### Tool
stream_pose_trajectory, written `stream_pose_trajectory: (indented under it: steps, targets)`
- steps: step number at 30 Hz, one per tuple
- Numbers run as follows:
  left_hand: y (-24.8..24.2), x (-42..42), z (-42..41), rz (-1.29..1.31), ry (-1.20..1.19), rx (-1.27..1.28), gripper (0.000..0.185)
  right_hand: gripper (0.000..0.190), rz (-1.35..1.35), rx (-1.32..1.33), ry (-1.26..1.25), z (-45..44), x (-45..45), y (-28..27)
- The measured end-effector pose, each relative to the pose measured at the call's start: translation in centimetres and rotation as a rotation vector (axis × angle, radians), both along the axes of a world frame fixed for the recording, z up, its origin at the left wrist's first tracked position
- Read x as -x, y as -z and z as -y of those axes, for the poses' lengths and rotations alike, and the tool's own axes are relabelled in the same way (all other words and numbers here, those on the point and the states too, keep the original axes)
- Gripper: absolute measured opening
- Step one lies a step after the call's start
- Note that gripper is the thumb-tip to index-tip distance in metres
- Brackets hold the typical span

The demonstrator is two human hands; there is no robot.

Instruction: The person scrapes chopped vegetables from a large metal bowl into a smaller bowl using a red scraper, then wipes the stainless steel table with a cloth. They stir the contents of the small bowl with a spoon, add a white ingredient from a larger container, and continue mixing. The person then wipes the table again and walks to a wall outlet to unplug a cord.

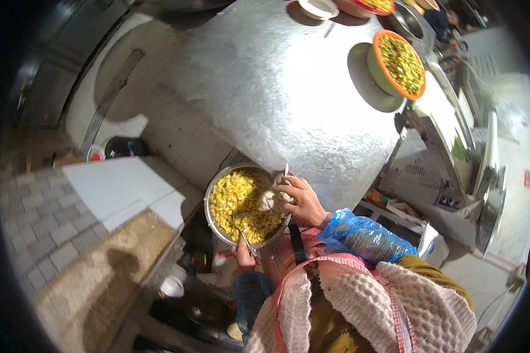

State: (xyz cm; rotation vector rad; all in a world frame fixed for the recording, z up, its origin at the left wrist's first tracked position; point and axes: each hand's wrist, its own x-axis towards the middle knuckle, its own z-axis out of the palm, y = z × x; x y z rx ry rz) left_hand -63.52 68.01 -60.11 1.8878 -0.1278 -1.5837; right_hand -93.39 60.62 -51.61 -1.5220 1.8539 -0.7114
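Observation:
A round metal bowl full of chopped yellow-green food is at the near corner of a metal table. My left hand, at the bowl's near rim, grips the handle of a metal spoon whose end dips into the food. Over the bowl's right side, my right hand holds a small pale object, blurred, perhaps a bag or some dough; a thin pale tip sticks up beside its fingers. Whitish matter shows below those fingers. Blue plastic sleeve covers are on both forearms.
On the metal table stand an orange-rimmed bowl of chopped food, a white bowl and a red bowl. Shelves with boxes lie right. A white board is at left. Part of another person shows at upper right.

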Motion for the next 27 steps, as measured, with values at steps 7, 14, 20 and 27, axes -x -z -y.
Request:
stream_pose_trajectory:
  steps: [7, 14, 20, 27]
  targets:
    - [-1.0, 1.1, -0.5, 0.342, 0.537, 0.353, 0.037, 0.05, 0.155, 0.162, 0.083, 4.9, 12.7, 1.8]
    - [-5.1, 3.2, -4.6, 0.848, 0.693, 0.45, 0.029, 0.01, -0.489, 0.413, -0.375, 5.5, 22.2, 8.4]
    - [-15.7, 8.8, -4.5, -0.453, -0.359, 0.69, 0.041, 0.028, -0.541, 0.05, -0.042, 4.8, 28.9, 17.0]
    - [-26.5, 5.3, -3.4, 0.978, 0.23, 0.24, 0.062, 0.028, -0.633, 0.142, -0.043, 4.9, 33.5, 13.9]
